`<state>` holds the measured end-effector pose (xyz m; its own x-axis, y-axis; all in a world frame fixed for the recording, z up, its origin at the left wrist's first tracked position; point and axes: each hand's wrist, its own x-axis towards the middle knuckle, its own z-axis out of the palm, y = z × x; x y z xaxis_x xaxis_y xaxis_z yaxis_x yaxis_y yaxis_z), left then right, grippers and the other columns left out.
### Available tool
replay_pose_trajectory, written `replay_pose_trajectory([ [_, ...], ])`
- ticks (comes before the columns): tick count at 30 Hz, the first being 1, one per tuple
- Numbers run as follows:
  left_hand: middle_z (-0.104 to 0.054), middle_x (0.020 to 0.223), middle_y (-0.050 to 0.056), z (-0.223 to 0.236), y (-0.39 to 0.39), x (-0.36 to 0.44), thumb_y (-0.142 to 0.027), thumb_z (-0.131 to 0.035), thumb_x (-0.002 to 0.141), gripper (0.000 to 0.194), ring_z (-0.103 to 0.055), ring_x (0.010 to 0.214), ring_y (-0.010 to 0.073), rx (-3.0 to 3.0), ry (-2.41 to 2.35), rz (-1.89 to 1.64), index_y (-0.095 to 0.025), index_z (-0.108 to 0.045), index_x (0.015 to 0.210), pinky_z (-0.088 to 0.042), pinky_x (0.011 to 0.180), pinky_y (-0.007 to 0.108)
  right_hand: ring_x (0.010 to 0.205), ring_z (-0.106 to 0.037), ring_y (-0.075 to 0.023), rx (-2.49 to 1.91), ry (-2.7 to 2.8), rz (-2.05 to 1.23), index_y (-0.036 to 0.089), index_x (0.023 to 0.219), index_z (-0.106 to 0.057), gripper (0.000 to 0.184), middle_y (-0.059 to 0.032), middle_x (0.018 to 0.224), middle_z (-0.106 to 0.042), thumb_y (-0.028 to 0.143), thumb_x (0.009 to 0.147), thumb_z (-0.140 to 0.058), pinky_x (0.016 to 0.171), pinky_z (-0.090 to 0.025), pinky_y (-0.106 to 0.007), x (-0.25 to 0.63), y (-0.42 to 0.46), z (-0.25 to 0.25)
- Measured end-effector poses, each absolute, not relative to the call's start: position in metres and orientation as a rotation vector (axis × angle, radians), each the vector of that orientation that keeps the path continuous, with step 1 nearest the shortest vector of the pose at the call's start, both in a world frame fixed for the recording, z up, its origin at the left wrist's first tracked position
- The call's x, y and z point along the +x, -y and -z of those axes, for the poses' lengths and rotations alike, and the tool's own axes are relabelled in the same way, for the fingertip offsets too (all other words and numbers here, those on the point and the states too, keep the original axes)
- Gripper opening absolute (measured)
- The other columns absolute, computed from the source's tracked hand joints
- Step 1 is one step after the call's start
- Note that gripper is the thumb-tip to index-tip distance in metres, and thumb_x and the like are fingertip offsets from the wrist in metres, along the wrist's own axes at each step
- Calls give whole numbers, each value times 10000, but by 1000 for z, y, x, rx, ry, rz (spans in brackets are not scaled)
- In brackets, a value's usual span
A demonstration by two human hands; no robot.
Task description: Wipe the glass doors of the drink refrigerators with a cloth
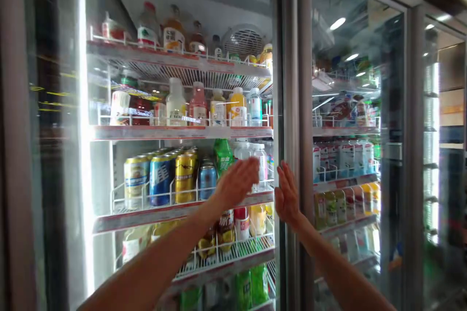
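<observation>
My left hand [239, 182] reaches in from the lower left, fingers stretched out and slightly blurred, with nothing in it. It appears in front of the third shelf, overlapping a green bottle [223, 153] and clear bottles [260, 158]. My right hand [287, 194] is raised flat beside the grey door frame [292, 82] of the drinks fridge, fingers pointing up and holding nothing. Whether either palm touches the glass or frame I cannot tell. Beer cans, including a blue can [159, 180] and a gold can [185, 178], line the shelf left of my left hand.
Bottles such as a white bottle [175, 102] and a yellow-orange bottle [238, 107] fill the shelf above. A bright light strip [85, 155] runs down the left side. Another glass door [346, 24] with stocked shelves stands to the right, carrying ceiling-light reflections.
</observation>
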<state>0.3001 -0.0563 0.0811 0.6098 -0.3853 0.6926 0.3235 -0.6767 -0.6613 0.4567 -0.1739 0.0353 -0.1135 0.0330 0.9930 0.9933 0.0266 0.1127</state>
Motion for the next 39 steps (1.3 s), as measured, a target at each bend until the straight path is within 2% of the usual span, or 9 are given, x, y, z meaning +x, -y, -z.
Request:
replay_pose_trajectory([
  [3, -255, 1459, 110, -92, 58, 304, -251, -391, 872, 489, -140, 1367, 258, -2013, 164, 1310, -109, -329, 1336, -204, 1095, 441, 1361, -212, -231, -1111, 1255, 1209, 247, 1424, -144, 528, -49, 1494, -188, 244, 903, -232, 1075, -293, -499, 448, 166, -37],
  [8, -294, 1451, 38, 16, 63, 317, -267, -379, 870, 510, -223, 1348, 153, -2087, -261, 941, -146, -293, 1358, -210, 1102, 306, 1354, -234, -223, -1112, 1257, 1180, 246, 1420, -161, 513, -57, 1481, -227, 249, 911, -226, 1071, -309, -487, 457, 159, -14],
  [10, -296, 1450, 36, 24, 61, 319, -286, -384, 868, 518, -220, 1349, 155, -2071, -350, 864, -139, -295, 1356, -209, 1104, 308, 1352, -239, -224, -1133, 1288, 1167, 248, 1419, -164, 515, -57, 1477, -241, 250, 911, -244, 1071, -307, -495, 465, 158, 2],
  [16, -247, 1463, 102, -71, 63, 326, -238, -353, 880, 486, -158, 1364, 244, -2007, 29, 1219, -115, -303, 1348, -222, 1090, 431, 1343, -261, -231, -1124, 1266, 1175, 228, 1415, -186, 510, -75, 1468, -262, 281, 910, -237, 1051, -338, -494, 470, 160, 3],
  [22, -346, 1426, 31, -53, 65, 312, -312, -439, 842, 555, -234, 1342, 132, -2062, -404, 776, -154, -302, 1356, -247, 1084, 281, 1350, -242, -240, -1150, 1352, 1251, 232, 1418, -174, 519, -71, 1478, -233, 258, 905, -247, 1048, -335, -510, 464, 168, -54],
  [29, -348, 1413, 123, -243, 50, 300, -245, -396, 874, 434, -226, 1346, 249, -1851, 102, 1380, -124, -408, 1290, -254, 1073, 443, 1359, -218, -228, -1088, 1316, 1287, 258, 1424, -124, 541, -52, 1487, -207, 243, 905, -278, 1058, -330, -505, 458, 163, -160],
  [34, -439, 1364, 37, -247, 62, 320, -295, -442, 860, 386, -316, 1309, 179, -1886, -328, 998, -199, -469, 1232, -272, 1084, 345, 1368, -187, -223, -1046, 1335, 1322, 261, 1426, -103, 549, -48, 1488, -202, 223, 903, -265, 1070, -308, -511, 460, 162, -207],
  [37, -519, 1282, -60, -284, 60, 310, -291, -392, 893, 306, -380, 1258, 89, -1845, -257, 1233, -250, -491, 1180, -285, 1067, 251, 1376, -158, -217, -1061, 1372, 1322, 246, 1428, -99, 561, -58, 1486, -206, 225, 900, -288, 1080, -302, -492, 468, 159, -213],
  [39, -440, 1354, 28, -322, 55, 297, -267, -319, 919, 340, -287, 1319, 192, -1816, -69, 1473, -149, -456, 1206, -248, 1089, 413, 1382, -126, -216, -1085, 1385, 1305, 238, 1428, -99, 566, -65, 1487, -202, 225, 899, -302, 1083, -292, -493, 475, 155, -214],
])
